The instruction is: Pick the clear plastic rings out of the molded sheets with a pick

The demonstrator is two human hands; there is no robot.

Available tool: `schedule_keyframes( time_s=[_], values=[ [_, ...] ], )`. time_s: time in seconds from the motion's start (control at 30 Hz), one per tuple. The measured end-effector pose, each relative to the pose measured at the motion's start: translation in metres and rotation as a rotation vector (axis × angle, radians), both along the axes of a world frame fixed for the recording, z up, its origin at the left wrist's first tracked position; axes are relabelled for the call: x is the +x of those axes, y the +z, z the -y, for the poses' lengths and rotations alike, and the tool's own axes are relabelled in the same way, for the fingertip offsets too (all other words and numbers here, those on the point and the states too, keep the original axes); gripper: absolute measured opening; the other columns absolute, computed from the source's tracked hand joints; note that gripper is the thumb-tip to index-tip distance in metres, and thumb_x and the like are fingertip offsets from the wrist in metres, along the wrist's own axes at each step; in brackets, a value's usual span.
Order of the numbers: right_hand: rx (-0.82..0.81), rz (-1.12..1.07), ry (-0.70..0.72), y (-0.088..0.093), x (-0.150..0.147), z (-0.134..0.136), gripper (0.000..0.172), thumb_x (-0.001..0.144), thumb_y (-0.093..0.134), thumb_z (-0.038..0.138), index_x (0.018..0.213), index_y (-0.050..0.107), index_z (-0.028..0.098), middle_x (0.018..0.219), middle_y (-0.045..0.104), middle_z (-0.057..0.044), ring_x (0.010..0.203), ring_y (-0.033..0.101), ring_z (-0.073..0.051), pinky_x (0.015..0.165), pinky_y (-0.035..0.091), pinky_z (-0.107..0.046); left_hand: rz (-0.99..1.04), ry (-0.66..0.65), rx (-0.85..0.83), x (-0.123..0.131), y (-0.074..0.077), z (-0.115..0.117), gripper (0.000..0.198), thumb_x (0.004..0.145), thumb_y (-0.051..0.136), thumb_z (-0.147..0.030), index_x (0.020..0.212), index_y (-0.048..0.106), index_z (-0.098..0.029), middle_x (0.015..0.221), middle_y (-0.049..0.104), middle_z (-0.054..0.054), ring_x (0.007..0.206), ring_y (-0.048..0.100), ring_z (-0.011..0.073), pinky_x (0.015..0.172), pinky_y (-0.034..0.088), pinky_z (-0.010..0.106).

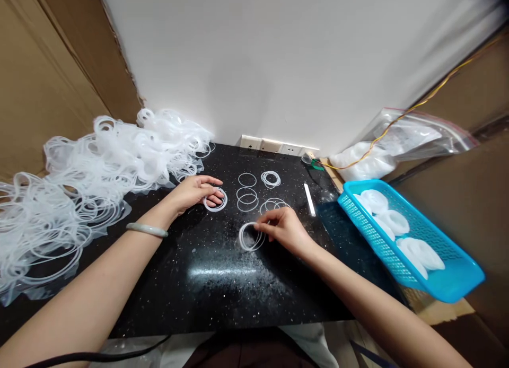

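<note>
Closest to the person, a bare stretch of black tabletop (222, 299) catches a streak of light. Just past it the right hand (284, 230) pinches the edge of a few clear rings (240, 238) between thumb and fingertips, over the middle of the table. A little farther, the left hand (199, 190), a pale bangle (147, 230) on its forearm, curls its fingers at the left side of a ring bunch (217, 209); from here I can't tell whether they grip it. Beyond the right hand's fingers lie more rings (274, 200), with a white stick (309, 200) to their right. Off to the right sits a blue basket (463, 283) holding white coils (427, 254). A big tangled heap (131, 150) of rings fills the left side, and wall sockets (271, 145) line the back.
</note>
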State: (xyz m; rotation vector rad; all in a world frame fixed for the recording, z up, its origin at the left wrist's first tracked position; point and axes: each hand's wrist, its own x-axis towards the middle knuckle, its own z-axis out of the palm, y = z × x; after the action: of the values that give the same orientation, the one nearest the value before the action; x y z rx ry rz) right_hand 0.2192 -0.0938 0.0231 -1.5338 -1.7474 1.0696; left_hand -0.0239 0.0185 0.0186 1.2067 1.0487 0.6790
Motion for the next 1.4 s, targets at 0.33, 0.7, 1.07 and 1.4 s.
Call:
schedule_keyframes(
  time_s=[0.33,0.7,1.07,1.4],
  values=[
    [0.409,0.264,0.013,-0.008,0.016,0.015,0.007,0.084,0.070,0.022,0.081,0.076,0.022,0.079,0.071,-0.004,0.066,0.063,-0.015,0.064,0.046,-0.026,-0.004,0.001,0.011,-0.001,-0.001,0.000,0.028,0.082,0.068,-0.012,0.108,0.060,-0.010,0.084,0.074,0.011,0.069,0.071,0.0175,0.063,0.057,0.028],
    [0.343,0.327,-0.058,-0.009,0.039,0.023,0.005,0.082,0.071,0.019,0.079,0.074,0.021,0.077,0.072,-0.003,0.068,0.065,-0.016,0.063,0.047,-0.025,-0.039,0.004,0.007,0.000,0.001,-0.001,0.029,0.081,0.067,-0.012,0.109,0.060,-0.009,0.082,0.074,0.011,0.066,0.071,0.0164,0.060,0.056,0.024],
    [0.580,0.294,-0.002,-0.012,0.051,0.041,0.019,0.093,0.056,0.025,0.092,0.075,0.022,0.088,0.071,-0.006,0.073,0.066,-0.015,0.066,0.051,-0.026,-0.040,-0.002,0.041,0.000,-0.002,-0.001,0.034,0.079,0.071,-0.018,0.111,0.062,-0.009,0.085,0.075,0.012,0.068,0.071,0.0170,0.061,0.057,0.025],
    [0.574,0.444,0.006,-0.018,0.057,0.036,0.019,0.092,0.053,0.020,0.090,0.072,0.020,0.085,0.070,-0.006,0.071,0.064,-0.014,0.063,0.047,-0.024,-0.092,-0.033,0.077,-0.002,0.000,0.000,0.042,0.076,0.075,-0.021,0.114,0.061,-0.009,0.087,0.076,0.012,0.069,0.071,0.0154,0.064,0.057,0.022]
  ],
)
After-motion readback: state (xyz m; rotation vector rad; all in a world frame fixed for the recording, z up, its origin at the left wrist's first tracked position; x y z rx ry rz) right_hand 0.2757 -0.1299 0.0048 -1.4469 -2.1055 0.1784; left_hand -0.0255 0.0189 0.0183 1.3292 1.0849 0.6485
